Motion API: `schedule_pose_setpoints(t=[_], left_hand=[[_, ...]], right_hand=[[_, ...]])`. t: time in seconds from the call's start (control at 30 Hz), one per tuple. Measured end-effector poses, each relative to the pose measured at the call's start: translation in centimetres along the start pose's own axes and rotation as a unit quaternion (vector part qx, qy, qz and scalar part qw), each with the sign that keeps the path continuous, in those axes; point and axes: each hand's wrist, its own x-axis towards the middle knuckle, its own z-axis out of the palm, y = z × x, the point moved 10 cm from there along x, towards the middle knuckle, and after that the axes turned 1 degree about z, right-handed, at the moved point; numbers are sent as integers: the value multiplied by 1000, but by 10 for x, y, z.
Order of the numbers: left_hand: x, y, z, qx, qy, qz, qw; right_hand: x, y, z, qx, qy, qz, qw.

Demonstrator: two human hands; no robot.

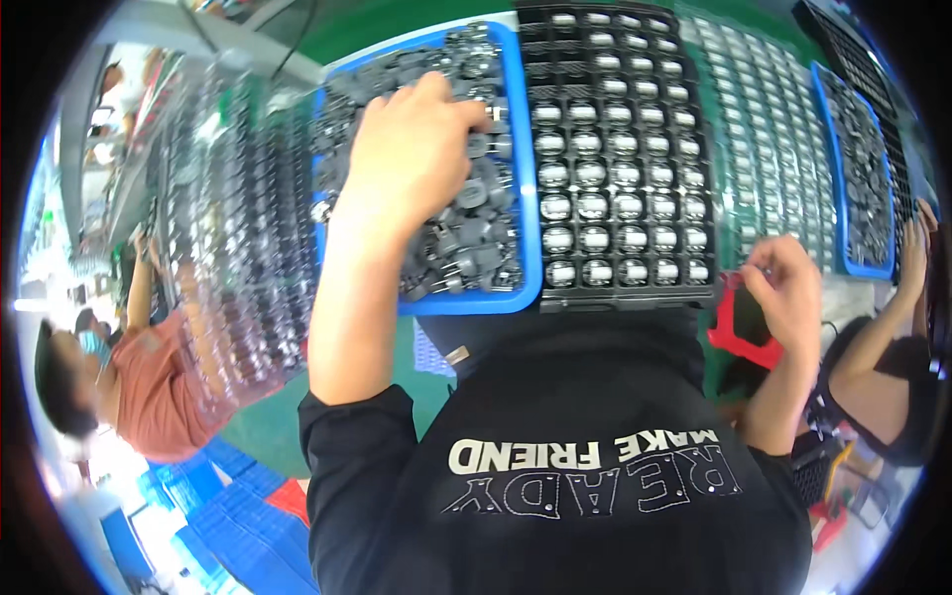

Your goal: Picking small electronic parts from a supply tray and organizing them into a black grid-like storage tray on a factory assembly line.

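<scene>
Ideally, the left hand (412, 144), half-curled over metal-legged grey components (477, 192) in the blue bin (530, 198), pinches just one by its body. Right of the black tray (630, 298), the right hand (790, 293) is nearly closed; whether either grip holds anything, I cannot tell.

I count two hands, the left hand (412, 149) and the right hand (788, 283); two blue bins (531, 198), one beneath the left, one beyond the right; between the hands, one black tray (625, 297), nearest row five cells (633, 271); grey parts (476, 260), too many to count.
</scene>
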Motion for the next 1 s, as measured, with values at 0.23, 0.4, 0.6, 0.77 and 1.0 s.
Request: schedule_pose_setpoints(t=[0.23, 0.4, 0.6, 0.77, 1.0], left_hand=[[-9, -10, -15, -45, 41, 49, 997], [-36, -37, -38, -299, 130, -105, 940], [-82, -15, -13, -820, 204, -100, 526], [-93, 42, 17, -905, 174, -79, 380], [-104, 60, 4, -869, 214, -52, 443]], right_hand=[[3, -10, 3, 30, -29, -52, 998], [1, -8, 1, 96, 20, -79, 992], [6, -92, 13, 393, 29, -186, 900], [7, -183, 58, 481, -95, -199, 849], [-14, -241, 41, 296, 33, -387, 873]])
